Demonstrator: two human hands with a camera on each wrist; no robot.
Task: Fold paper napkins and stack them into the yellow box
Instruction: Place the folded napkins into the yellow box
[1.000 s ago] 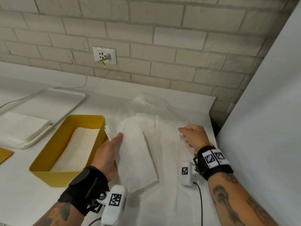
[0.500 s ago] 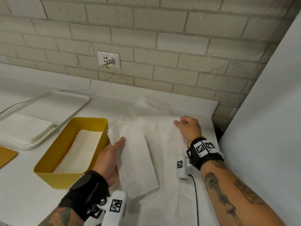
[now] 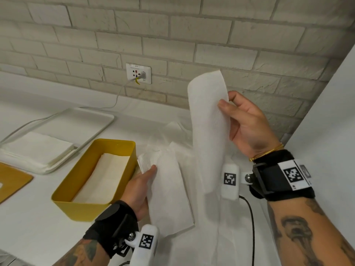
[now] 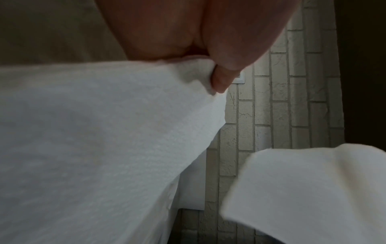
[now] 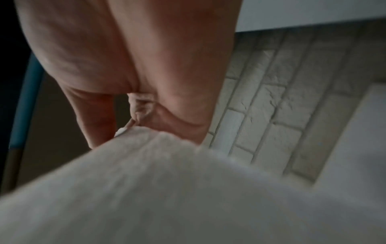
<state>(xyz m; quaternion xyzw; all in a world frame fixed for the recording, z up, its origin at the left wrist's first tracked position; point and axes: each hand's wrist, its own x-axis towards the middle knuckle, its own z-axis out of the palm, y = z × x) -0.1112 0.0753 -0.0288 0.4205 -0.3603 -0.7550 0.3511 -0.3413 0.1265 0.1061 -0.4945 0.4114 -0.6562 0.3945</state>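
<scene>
White surface runs under both my forearms, its near and middle part draped in loose napkin sheets [image 3: 226, 237]. Nearest me, my left hand [image 3: 140, 189] pinches the left edge of a folded napkin [image 3: 169, 189], thumb on top, fingers hidden beneath; the left wrist view shows the thumb pressing into the soft, pebbled paper. That napkin lies as a long rectangle, one short end near me, the other just beside the yellow box [image 3: 92, 181].

A second ago my right hand [image 3: 247, 127] was low on the sheets at the far side; now it is raised, thumb and fingers gripping the right edge of a lifted napkin [image 3: 207, 121], which hangs in a long, limp strip, its top curling over, its lower end reaching the sheets. I judge a new sheet is picked up for folding while the folded one waits to go in.

Left of it, the box already holds folded napkins flat on its floor. Farther left, a white tray [image 3: 99, 120] carries a napkin stack [image 3: 36, 146]. Beyond stands a brick wall [image 3: 211, 35] with a socket [image 3: 138, 72].
</scene>
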